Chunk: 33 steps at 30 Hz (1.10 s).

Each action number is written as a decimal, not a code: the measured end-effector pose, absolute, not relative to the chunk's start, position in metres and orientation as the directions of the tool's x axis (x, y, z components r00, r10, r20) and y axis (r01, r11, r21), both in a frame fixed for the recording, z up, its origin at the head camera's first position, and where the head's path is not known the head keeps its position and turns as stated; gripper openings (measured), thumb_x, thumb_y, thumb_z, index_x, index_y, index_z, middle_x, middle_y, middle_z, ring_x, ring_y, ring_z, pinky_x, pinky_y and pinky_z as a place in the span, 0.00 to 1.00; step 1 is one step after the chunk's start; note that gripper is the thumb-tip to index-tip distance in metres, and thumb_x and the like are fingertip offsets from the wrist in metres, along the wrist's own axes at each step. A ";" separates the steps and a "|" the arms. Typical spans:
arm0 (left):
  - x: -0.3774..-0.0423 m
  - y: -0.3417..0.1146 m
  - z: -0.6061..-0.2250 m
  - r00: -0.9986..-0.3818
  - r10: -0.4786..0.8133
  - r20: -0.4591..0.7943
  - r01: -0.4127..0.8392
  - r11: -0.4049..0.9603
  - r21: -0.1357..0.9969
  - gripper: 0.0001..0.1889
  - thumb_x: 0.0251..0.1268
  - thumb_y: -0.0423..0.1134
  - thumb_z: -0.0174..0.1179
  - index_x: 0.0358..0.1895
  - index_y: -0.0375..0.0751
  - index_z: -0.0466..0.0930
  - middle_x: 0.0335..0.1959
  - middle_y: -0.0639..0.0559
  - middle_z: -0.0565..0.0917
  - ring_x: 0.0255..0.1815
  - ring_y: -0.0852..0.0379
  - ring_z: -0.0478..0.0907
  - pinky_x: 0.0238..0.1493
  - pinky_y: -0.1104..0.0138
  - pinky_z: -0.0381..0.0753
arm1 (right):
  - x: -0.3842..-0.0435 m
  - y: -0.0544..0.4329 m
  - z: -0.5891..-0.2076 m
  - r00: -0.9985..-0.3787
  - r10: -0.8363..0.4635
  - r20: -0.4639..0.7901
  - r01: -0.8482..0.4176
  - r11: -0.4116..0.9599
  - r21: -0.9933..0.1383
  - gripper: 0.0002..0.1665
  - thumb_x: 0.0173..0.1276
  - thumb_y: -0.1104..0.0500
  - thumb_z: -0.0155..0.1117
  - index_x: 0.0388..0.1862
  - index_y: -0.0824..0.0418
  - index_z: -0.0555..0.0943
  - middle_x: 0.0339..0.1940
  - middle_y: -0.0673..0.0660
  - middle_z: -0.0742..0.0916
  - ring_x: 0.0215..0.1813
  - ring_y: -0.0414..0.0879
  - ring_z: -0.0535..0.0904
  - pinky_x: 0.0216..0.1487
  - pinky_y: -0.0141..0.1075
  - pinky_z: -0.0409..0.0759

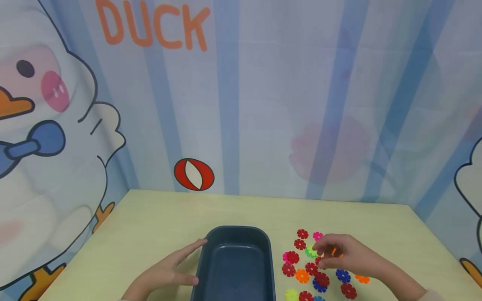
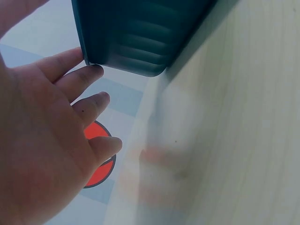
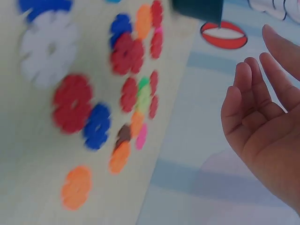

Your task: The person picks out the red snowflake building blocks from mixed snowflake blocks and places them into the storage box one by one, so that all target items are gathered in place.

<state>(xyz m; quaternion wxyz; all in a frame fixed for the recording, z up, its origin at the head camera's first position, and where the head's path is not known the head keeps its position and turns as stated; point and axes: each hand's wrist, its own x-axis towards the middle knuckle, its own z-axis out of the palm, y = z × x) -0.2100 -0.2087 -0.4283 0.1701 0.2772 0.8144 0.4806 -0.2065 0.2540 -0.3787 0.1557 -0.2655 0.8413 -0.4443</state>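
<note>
A dark blue-grey rectangular tray (image 1: 237, 267) stands on the table with a bare inside. My left hand (image 1: 162, 269) is at its left side, the fingers spread and fairly straight; in the left wrist view, fingertips of the left hand (image 2: 56, 117) touch the tray's rim (image 2: 89, 58). Notched plastic snowflake discs (image 1: 321, 279) in red, orange, blue, pink and yellow-green lie scattered right of the tray. Over them hovers my right hand (image 1: 348, 255), its fingers loosely bent. From the right wrist, the right hand (image 3: 262, 112) shows nothing between fingers and thumb.
The pale table (image 1: 162, 217) extends behind the tray and discs to a printed cloth backdrop (image 1: 263, 104). A white disc (image 3: 49, 49) lies near the right wrist camera, with an orange disc (image 3: 76, 187) farther off to one side.
</note>
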 end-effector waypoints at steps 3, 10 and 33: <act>-0.210 -0.210 -0.428 -0.791 0.612 -0.016 0.280 0.385 0.880 0.41 0.63 0.47 0.64 0.76 0.46 0.54 0.76 0.38 0.55 0.75 0.32 0.48 0.63 0.29 0.50 | -0.206 0.269 -0.386 -0.842 -0.537 -0.043 -0.285 0.513 -0.810 0.19 0.65 0.58 0.67 0.50 0.69 0.79 0.42 0.61 0.83 0.38 0.39 0.77 0.39 0.31 0.80; -0.211 -0.211 -0.429 -0.789 0.614 -0.008 0.288 0.382 0.878 0.41 0.62 0.47 0.64 0.76 0.48 0.54 0.76 0.39 0.54 0.75 0.33 0.47 0.63 0.29 0.50 | -0.204 0.295 -0.406 -0.886 -0.446 -0.129 -0.174 0.576 -0.799 0.22 0.62 0.57 0.69 0.50 0.69 0.79 0.43 0.60 0.83 0.37 0.39 0.76 0.37 0.30 0.79; -0.211 -0.211 -0.432 -0.792 0.610 -0.011 0.287 0.388 0.876 0.41 0.62 0.47 0.64 0.76 0.49 0.54 0.76 0.40 0.55 0.75 0.33 0.48 0.64 0.30 0.50 | -0.191 0.306 -0.440 -0.889 -0.307 -0.341 0.049 0.675 -0.736 0.20 0.55 0.63 0.73 0.48 0.65 0.80 0.38 0.53 0.80 0.40 0.48 0.72 0.39 0.35 0.80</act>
